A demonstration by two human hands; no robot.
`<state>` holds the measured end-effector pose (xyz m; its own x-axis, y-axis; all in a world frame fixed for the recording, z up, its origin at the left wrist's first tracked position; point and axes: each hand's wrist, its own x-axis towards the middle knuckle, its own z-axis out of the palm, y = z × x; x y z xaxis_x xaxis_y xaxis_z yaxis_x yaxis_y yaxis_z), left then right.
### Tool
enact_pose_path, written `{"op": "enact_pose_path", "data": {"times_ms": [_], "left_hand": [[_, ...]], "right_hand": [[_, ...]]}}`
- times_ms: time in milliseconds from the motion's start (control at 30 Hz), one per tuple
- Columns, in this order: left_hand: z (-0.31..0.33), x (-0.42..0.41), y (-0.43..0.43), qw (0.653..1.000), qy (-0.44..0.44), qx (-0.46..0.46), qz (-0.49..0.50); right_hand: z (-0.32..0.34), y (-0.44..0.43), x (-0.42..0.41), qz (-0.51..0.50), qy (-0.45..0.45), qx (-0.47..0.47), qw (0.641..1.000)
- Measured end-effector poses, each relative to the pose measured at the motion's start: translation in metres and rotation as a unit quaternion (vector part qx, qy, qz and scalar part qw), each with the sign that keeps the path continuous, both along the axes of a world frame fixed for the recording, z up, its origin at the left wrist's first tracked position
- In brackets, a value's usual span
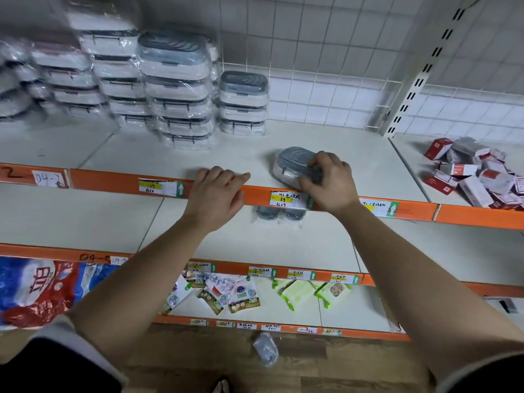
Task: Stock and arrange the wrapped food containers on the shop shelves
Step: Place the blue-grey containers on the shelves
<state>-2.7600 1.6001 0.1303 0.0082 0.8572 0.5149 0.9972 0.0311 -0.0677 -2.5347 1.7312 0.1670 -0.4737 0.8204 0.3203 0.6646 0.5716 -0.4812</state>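
White shelf point(340, 154) is carrying tall stacks point(181, 89); front-right of them, the right hand point(329, 180) is gripping a container point(292, 163), the left hand point(215, 191) lying flat, empty. Below the stacks, strays point(279, 213) are waiting for shelving, I'd judge.

Grey-lidded wrapped container point(289, 160) lies flat near the shelf point(170, 157) front (stacks point(181, 89) stand behind).

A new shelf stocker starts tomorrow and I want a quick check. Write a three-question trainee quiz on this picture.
1. True or false: the right hand grips a grey-lidded container.
2. How many containers are in the short stack nearest that hand?
3. Where does the left hand rest? A) the orange shelf edge B) a trolley handle
Key: 1 true; 2 three; 3 A.
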Motion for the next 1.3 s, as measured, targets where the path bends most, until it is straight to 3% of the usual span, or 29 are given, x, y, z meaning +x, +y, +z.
{"op": "enact_pose_path", "data": {"times_ms": [367,600,900,1300], "left_hand": [[0.018,-0.03,0.035,0.996,-0.068,0.012,0.053],[0.012,-0.047,0.052,0.997,-0.067,0.03,0.038],[0.003,-0.05,0.056,0.996,-0.066,0.06,0.017],[0.003,-0.051,0.056,0.996,-0.07,0.048,0.007]], "right_hand": [[0.002,0.025,-0.04,-0.017,0.076,0.021,0.997],[0.04,0.061,-0.077,0.012,0.168,0.069,0.983],[0.094,0.112,-0.134,0.015,0.238,0.06,0.969],[0.089,0.113,-0.142,-0.02,0.232,0.088,0.969]]}}
